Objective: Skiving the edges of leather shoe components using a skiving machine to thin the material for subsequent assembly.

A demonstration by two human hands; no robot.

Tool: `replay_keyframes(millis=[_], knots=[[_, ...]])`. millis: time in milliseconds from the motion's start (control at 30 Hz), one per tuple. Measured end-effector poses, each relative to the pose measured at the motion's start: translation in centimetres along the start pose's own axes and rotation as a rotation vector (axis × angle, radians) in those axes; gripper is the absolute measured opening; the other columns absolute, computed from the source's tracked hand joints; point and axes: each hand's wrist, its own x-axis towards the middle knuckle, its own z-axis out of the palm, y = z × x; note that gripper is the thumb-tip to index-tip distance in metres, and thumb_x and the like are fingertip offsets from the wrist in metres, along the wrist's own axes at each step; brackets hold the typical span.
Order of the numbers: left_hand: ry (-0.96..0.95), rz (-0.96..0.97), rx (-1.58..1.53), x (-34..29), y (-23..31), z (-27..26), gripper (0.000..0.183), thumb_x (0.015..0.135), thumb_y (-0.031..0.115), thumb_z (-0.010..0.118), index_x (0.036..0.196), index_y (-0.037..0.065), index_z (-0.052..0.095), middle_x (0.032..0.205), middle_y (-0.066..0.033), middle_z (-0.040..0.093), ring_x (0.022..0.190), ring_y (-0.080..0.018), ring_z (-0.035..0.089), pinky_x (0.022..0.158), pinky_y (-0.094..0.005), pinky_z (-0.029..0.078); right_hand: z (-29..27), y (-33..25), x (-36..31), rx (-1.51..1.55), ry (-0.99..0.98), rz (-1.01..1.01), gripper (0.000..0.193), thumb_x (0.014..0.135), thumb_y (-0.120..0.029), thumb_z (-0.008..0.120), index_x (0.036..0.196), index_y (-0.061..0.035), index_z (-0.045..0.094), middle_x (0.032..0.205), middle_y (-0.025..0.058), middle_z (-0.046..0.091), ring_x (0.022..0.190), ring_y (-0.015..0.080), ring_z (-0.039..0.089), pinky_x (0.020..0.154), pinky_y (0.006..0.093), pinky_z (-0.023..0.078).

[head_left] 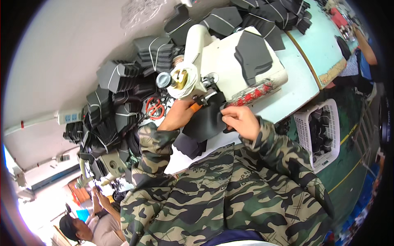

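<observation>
A curved black sheet piece (205, 122) lies under the head of a white sewing machine (221, 53). My left hand (179, 115) is closed at the piece's left edge, close to the needle area. Something orange (195, 107) shows at its fingertips; whether it is a finger cover or a tool, I cannot tell. With thumb and fingers pinched, my right hand (241, 121) grips the piece's right edge. More black pieces (191, 147) lie just in front, partly under it. Dark grey cut pieces (253, 57) rest on top of the machine.
Tied bundles of dark pieces (154, 53) line the wall side of the table (301, 67). Red-handled scissors (154, 108) lie left of the machine. A white basket (314, 164) holding black pieces stands at right on the green floor. Other people (96, 229) are at lower left and far right.
</observation>
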Motion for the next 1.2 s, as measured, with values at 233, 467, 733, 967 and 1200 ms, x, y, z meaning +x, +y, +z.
replay_keyframes(millis=[233,467,733,967,1200], knots=[[0.242,0.07,0.248,-0.1,0.3,2.3,0.018,0.081,0.007,0.052,0.089,-0.003,0.064,0.074,-0.0272,0.061,0.069,-0.0434,0.06,0.065,-0.048,0.049,-3.0,-2.4,1.6,-0.404,0.069,-0.023,0.027,0.077,-0.012,0.066,0.098,0.0046,0.064,0.077,0.0132,0.069,0.07,0.0179,0.067,0.066,0.0286,0.051],[0.244,-0.11,0.04,-0.8,-0.1,3.4,0.014,0.082,0.009,0.054,0.09,0.0,0.06,0.071,-0.0254,0.06,0.069,-0.0427,0.06,0.063,-0.0458,0.048,-2.3,-3.1,0.9,-1.024,0.326,-0.229,0.044,0.071,-0.017,0.075,0.109,-0.004,0.055,0.079,0.0099,0.059,0.075,0.0262,0.06,0.066,0.0353,0.048],[0.063,-0.278,0.599,-3.4,-13.4,-0.8,0.068,0.066,0.053,0.075,0.113,0.007,0.061,0.111,-0.0204,0.058,0.103,-0.0357,0.057,0.086,-0.0428,0.047,-7.1,-11.0,1.6,-1.027,0.698,-0.992,0.028,0.057,0.006,0.067,0.081,-0.0051,0.056,0.093,0.0102,0.062,0.086,0.0301,0.058,0.076,0.0369,0.046],[-0.139,-0.191,0.521,-6.1,-11.9,0.6,0.068,0.06,0.045,0.082,0.112,0.007,0.06,0.114,-0.0179,0.052,0.106,-0.037,0.05,0.089,-0.0433,0.045,-6.2,-5.4,-1.7,-1.115,0.445,-0.656,0.049,0.069,-0.008,0.065,0.117,-0.0073,0.056,0.105,0.0114,0.06,0.102,0.0299,0.055,0.091,0.0449,0.039],[0.425,-0.032,0.271,-13.9,-12.6,9.9,0.065,0.064,0.022,0.082,0.12,0.003,0.053,0.132,-0.0196,0.044,0.121,-0.0391,0.043,0.098,-0.0426,0.041,4.5,14.8,0.4,-0.526,-0.587,0.006,0.055,0.078,-0.039,0.069,0.113,0.0011,0.055,0.109,0.019,0.06,0.102,0.0306,0.06,0.086,0.0384,0.048]])
